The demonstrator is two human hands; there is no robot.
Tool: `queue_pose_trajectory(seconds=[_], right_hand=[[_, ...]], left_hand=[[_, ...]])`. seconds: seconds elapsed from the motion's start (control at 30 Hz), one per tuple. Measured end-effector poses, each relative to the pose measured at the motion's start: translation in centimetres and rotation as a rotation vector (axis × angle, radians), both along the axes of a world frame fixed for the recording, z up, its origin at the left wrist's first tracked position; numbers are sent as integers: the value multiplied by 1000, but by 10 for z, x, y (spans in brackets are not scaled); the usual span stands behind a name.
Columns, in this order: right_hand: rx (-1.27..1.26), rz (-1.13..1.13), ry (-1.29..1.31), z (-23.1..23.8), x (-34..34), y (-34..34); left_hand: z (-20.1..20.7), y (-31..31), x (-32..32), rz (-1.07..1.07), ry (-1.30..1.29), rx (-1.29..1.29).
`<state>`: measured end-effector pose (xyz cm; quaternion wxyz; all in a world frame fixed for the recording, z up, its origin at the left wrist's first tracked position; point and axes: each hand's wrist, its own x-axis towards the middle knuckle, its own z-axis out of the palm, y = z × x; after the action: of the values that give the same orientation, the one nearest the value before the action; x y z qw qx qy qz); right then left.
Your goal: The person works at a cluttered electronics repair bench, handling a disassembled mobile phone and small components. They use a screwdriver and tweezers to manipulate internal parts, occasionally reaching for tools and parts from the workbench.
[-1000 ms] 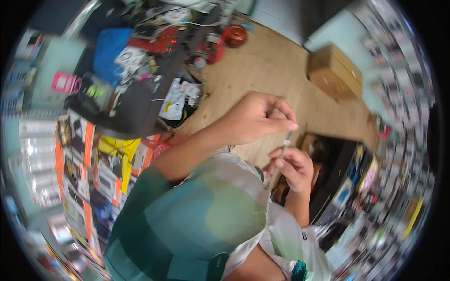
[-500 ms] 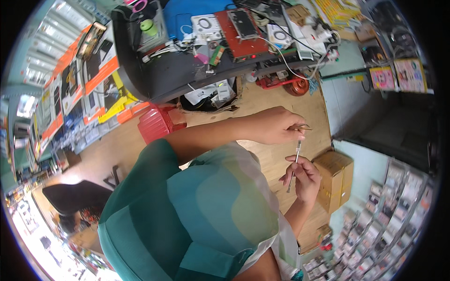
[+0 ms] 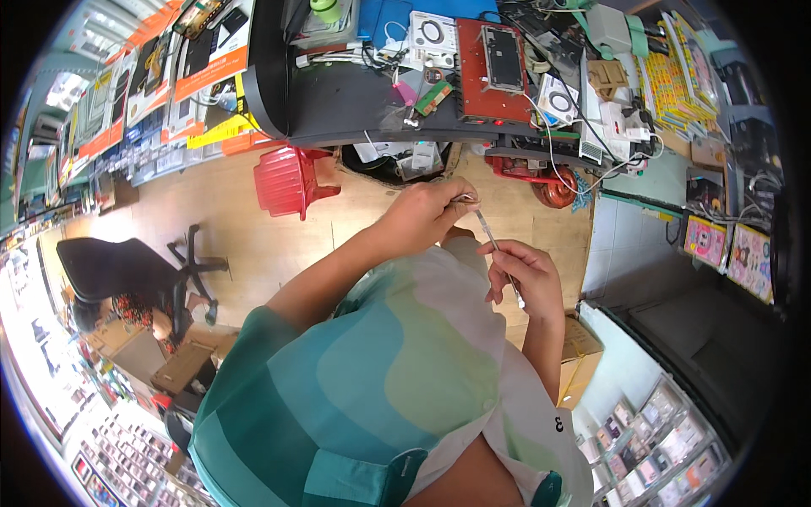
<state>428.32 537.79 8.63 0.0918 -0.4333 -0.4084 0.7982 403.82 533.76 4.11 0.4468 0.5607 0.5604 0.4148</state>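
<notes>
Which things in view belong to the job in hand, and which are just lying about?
In hand:
- thin slender piece, held between the left hand and right hand

Apparently just lying about:
- red plastic stool, on the floor
- red box-like unit, on the desk
- black office chair
- cardboard box

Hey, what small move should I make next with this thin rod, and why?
I'd probably bring both hands over the black desk before loosening either grip. The right hand holds the thin rod, the left hand pinches at its upper end, and the rod shows against the tan floor, short of the desk's edge; a slip there could drop it.
</notes>
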Motion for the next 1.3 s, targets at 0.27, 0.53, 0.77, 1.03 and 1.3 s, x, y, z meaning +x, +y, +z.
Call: queue_pose_trajectory(seconds=[0.27, 0.53, 0.77, 1.03, 1.3], right_hand=[[-23, 241, 6, 4, 3, 67], [-51, 363, 59, -4, 31, 126], [-11, 401, 78, -16, 36, 148], [73, 309, -136, -1, 24, 122], [41, 115, -144, -8, 9, 84]], left_hand=[[4, 13, 9, 258, 10, -158], [-34, 26, -43, 713, 259, -258], [-149, 15, -112, 888, 442, -310], [-233, 56, -194, 859, 798, -207], [-241, 69, -205, 879, 1016, -98]])
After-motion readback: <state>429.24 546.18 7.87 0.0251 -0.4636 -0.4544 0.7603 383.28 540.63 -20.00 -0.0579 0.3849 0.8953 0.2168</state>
